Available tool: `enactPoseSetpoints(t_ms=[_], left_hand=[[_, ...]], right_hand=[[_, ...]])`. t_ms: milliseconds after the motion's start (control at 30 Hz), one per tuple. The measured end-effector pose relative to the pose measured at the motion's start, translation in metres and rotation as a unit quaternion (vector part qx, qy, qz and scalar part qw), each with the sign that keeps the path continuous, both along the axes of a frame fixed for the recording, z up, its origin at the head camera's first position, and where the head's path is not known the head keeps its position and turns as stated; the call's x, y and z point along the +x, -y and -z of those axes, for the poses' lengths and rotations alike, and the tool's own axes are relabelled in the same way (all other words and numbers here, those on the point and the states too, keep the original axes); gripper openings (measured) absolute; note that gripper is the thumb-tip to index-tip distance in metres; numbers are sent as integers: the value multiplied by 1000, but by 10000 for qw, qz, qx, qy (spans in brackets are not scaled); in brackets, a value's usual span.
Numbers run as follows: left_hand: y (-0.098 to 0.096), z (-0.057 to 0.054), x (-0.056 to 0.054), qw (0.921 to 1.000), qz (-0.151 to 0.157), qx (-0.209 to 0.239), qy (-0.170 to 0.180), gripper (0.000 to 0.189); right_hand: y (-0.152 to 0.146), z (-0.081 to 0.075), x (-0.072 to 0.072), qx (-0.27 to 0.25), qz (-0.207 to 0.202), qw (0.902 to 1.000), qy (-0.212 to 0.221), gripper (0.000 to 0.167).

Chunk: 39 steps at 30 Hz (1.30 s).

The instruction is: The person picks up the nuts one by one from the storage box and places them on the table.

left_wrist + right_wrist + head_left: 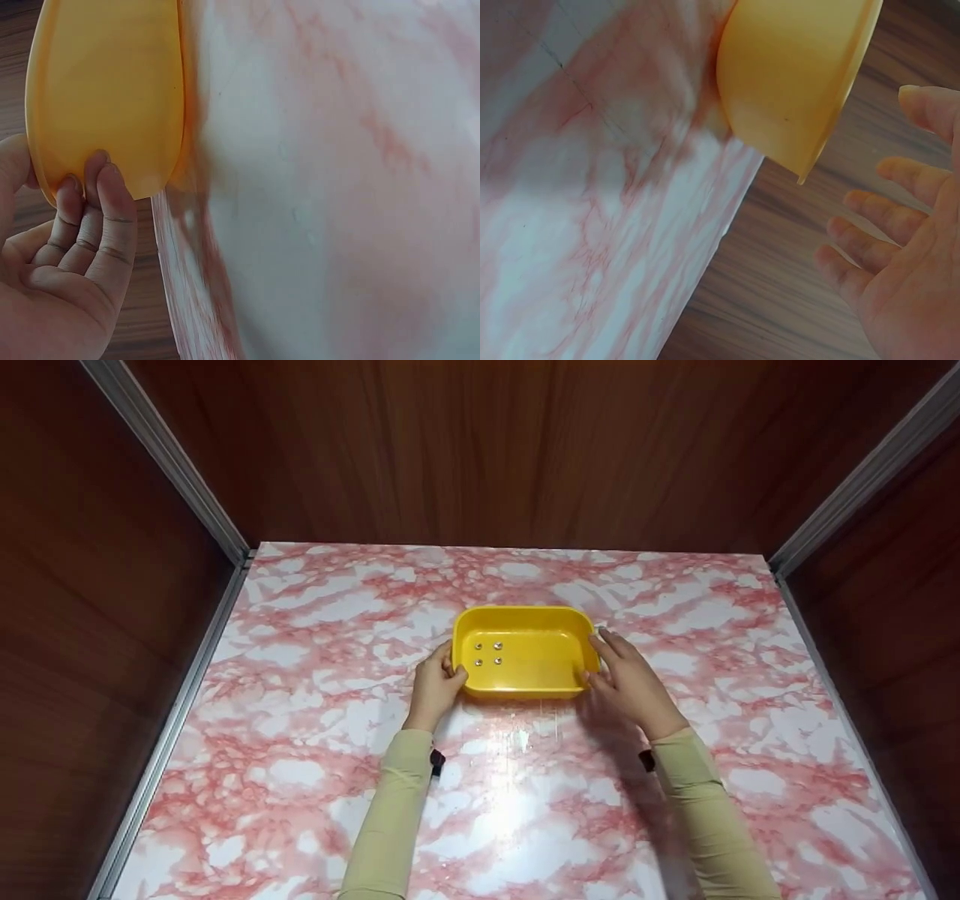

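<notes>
A yellow plastic bin (536,660) with rounded corners sits on the table, its open top showing in the head view. Several small shiny metal pieces (498,646) lie in two rows at the left of its floor; they are too small to tell their kind. My left hand (435,686) pinches the bin's left end, thumb at the rim and fingertips against the outer wall (112,97). At the right end is my right hand (630,686). In the right wrist view its fingers (907,217) are spread and stand apart from the bin's wall (787,82).
The bin stands on a tabletop (315,810) with a red and white marbled pattern. Dark wood-grain panels (480,450) rise at the back and both sides, with metal profiles (176,457) along the corners. Light glares off the table in front of the bin.
</notes>
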State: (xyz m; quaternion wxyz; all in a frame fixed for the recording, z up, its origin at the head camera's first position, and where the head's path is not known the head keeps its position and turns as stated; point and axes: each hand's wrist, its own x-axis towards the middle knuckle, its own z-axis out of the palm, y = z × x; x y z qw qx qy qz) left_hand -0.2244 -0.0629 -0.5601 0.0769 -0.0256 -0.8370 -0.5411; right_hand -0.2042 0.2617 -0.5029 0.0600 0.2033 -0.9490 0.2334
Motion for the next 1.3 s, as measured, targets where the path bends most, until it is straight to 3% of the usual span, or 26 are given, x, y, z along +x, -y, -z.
enactPoseSetpoints(t_ms=[333,1300], left_hand=[[0,0,0,9998,1,-190,34,52],[-2,-1,2,9998,-11,-49,181,51]], right_hand=[[9,1,-2,97,-40,9998,-177,61],[26,0,-3,299,-269,9988,-277,63]])
